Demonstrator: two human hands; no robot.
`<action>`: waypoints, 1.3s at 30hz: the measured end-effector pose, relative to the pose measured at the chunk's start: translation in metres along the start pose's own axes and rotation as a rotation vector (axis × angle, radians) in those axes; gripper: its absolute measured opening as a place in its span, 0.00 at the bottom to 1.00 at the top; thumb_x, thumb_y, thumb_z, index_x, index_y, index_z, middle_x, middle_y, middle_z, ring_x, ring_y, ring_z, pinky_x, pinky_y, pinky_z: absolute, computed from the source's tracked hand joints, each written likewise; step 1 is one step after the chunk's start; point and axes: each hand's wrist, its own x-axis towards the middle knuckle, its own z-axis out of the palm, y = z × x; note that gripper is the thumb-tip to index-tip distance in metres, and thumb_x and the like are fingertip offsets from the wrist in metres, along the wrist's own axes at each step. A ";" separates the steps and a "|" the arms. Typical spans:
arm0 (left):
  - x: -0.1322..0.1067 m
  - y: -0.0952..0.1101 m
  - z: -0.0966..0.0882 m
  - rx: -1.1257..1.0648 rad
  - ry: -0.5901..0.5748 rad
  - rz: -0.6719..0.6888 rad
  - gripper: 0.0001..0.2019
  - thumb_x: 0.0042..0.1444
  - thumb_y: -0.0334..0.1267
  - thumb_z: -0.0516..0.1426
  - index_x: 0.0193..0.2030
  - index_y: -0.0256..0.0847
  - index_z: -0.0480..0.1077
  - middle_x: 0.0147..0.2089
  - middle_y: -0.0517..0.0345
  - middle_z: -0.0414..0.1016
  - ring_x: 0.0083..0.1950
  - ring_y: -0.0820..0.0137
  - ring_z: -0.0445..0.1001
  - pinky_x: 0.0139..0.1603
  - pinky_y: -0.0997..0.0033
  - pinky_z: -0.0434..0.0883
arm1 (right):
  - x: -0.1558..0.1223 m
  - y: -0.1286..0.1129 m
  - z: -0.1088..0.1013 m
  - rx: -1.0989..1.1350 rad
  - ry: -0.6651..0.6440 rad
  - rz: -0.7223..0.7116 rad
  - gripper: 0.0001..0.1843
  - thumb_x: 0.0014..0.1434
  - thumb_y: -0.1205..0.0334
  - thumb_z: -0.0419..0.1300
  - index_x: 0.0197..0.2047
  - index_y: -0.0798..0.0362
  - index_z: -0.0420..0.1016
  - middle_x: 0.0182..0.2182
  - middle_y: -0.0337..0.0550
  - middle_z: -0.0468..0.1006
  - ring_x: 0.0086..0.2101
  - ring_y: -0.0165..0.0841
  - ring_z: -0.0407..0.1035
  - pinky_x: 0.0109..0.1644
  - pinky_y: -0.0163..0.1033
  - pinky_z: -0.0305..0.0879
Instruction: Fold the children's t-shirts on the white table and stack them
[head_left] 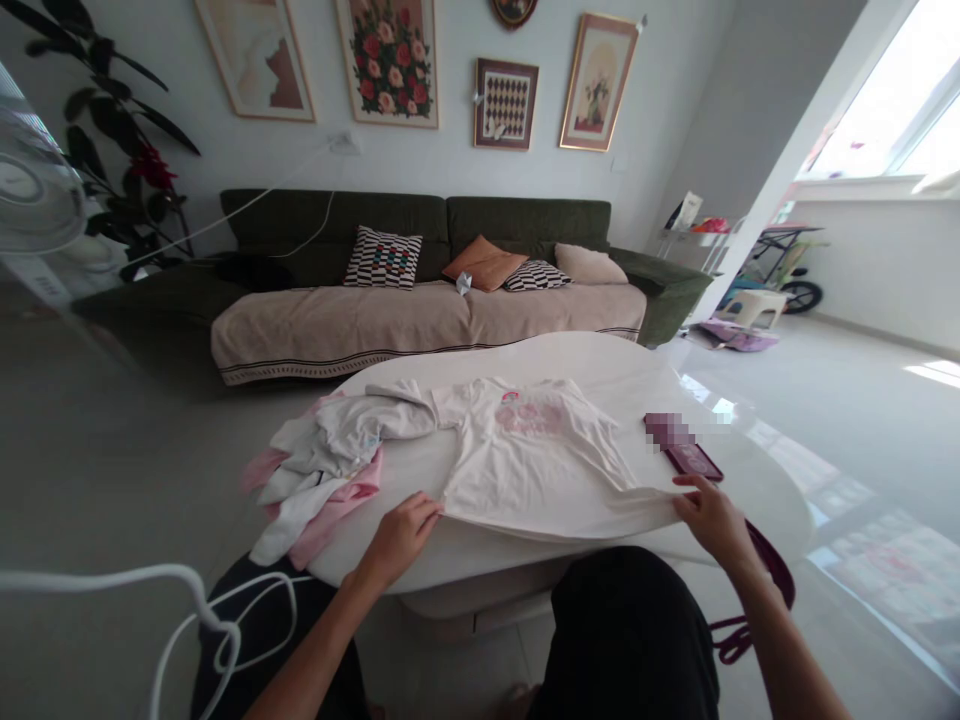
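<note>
My left hand point(401, 530) and right hand point(709, 515) each pinch the near hem of the white cotton T-shirt with pink print point(525, 450), spread flat on the glossy white oval counter point(765, 490). Crumpled white-and-pink clothes pile point(319, 470) left of it. Green fabric sofa point(450, 270) behind.

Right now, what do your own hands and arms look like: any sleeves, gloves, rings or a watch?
Both arms are bare from the bottom of the picture up to the wrist; no sleeve shows. The left hand and right hand wear no gloves, and no watch, bracelet or ring shows on wrists or fingers. No cable or marking sits on either arm. Dark trousers cover the knees below.
</note>
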 end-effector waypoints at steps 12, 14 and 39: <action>0.064 0.111 -0.007 -0.268 0.063 0.353 0.08 0.54 0.28 0.53 0.35 0.42 0.72 0.59 0.55 0.61 0.57 0.65 0.61 0.57 0.62 0.61 | -0.070 -0.196 0.027 0.809 -0.402 -0.301 0.17 0.53 0.57 0.55 0.46 0.49 0.60 0.38 0.43 0.74 0.35 0.32 0.71 0.40 0.37 0.67; 0.072 0.106 -0.010 -0.294 0.020 0.351 0.09 0.54 0.28 0.52 0.35 0.42 0.73 0.57 0.55 0.64 0.55 0.65 0.63 0.56 0.63 0.62 | -0.067 -0.187 0.030 0.882 -0.407 -0.244 0.19 0.51 0.55 0.58 0.46 0.48 0.60 0.38 0.44 0.74 0.35 0.32 0.72 0.40 0.38 0.68; 0.123 0.106 -0.023 -0.427 -0.101 0.194 0.13 0.49 0.29 0.54 0.42 0.38 0.73 0.39 0.55 0.74 0.35 0.73 0.72 0.40 0.74 0.69 | -0.072 -0.204 0.020 0.965 -0.390 0.026 0.17 0.59 0.56 0.53 0.50 0.55 0.65 0.47 0.45 0.68 0.43 0.34 0.66 0.45 0.45 0.65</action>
